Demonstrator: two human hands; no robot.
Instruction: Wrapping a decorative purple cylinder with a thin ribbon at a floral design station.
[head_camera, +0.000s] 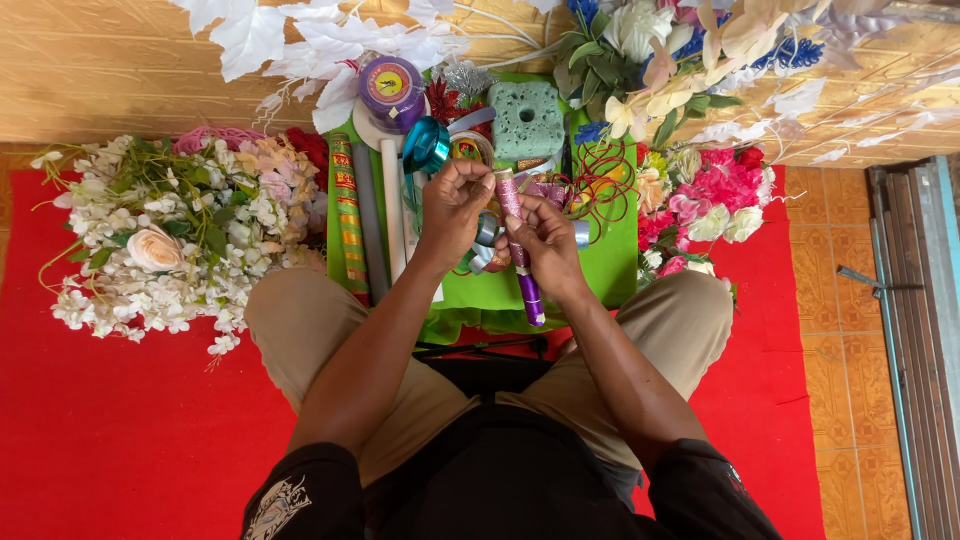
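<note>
1. Above the green tray (610, 265), between the person's knees, both hands meet around a slim purple stick (520, 245).
2. The stick is a narrow rod, shiny purple along its lower length, with a pink patterned wrapping over its upper part and a pale tip. It stands nearly upright, tilted slightly, its lower end pointing toward the person's lap.
3. The left hand (452, 205) is closed in a pinch; its fingertips press together at the top end of the stick.
4. The right hand (545, 240) is curled around the stick's middle, thumb on one side and fingers folded on the other, gripping it.
5. A grey ribbon loop (487, 232) hangs between the two hands; I cannot tell which hand it touches.
6. On the tray behind the hands lie a green foam block (527, 120), a teal ribbon roll (426, 145), a purple spool (390, 90), and several tubes (370, 215) laid side by side.
7. A bunch of white flowers (170, 240) lies left of the tray on the red cloth (120, 420); pink flowers (715, 195) lie to the right.
</note>
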